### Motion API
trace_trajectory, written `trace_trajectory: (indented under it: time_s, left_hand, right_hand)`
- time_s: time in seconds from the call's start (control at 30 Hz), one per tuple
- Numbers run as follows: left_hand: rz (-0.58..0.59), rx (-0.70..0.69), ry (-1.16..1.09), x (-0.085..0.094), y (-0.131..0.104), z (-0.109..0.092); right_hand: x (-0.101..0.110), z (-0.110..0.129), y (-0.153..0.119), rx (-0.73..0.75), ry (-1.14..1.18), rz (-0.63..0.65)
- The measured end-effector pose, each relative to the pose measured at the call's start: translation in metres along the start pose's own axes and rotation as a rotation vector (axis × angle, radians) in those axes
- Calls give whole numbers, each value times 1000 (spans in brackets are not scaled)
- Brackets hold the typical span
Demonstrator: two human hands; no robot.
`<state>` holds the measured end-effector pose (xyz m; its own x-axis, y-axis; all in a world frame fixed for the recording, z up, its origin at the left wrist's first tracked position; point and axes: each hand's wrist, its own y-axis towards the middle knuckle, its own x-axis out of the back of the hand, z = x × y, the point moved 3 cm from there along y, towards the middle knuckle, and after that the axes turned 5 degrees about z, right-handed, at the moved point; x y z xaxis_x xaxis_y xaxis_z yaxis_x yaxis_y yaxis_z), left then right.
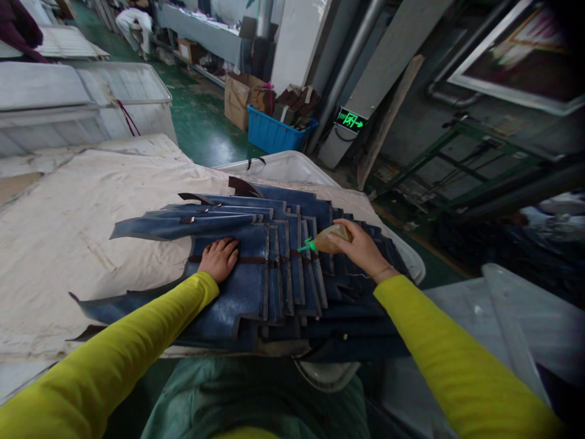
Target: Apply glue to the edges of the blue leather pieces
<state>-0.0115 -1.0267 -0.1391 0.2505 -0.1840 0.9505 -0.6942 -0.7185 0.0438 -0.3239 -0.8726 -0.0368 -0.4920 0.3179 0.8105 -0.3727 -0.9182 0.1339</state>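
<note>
Dark blue cut pieces (249, 296) lie fanned in overlapping layers, their stepped edges lined up toward the right. My left hand (219, 259) rests on the top piece with its fingers spread, beside a dark brown strip (251, 260) that crosses the piece. Over the layered edges, my right hand (359, 247) is closed round a brownish squeeze bottle (329, 238). The bottle is tilted, and its green nozzle (307, 245) points left, close to the edges of the pieces. Whether the tip touches them I cannot tell.
Pale cloth (91, 225) covers the surface under the pieces. Beyond it stand a blue crate (278, 131), a cardboard box (237, 100) and white bins (128, 91). A green metal frame (479, 158) is at the right. A seated person's white-clad legs (136, 27) show far back.
</note>
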Motion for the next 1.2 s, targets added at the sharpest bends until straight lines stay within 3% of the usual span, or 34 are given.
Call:
trace_trajectory:
  time_s: [0.33,0.53,0.9,1.07,1.2]
  left_hand:
    - [5,4,6,0,0,-1]
    - [4,7,4,-1,0,0]
    - [13,8,13,-3,1,1]
    - [17,5,29,-4,1,2]
    - [15,-2,32,-2,-1,0]
  right_hand:
    - [4,6,-19,35,2,162]
    - [2,5,-22,15,11,61]
    - [6,11,-61,-2,43,250]
    - [8,12,-65,-14,34,180]
    - [7,14,-73,25,33,216]
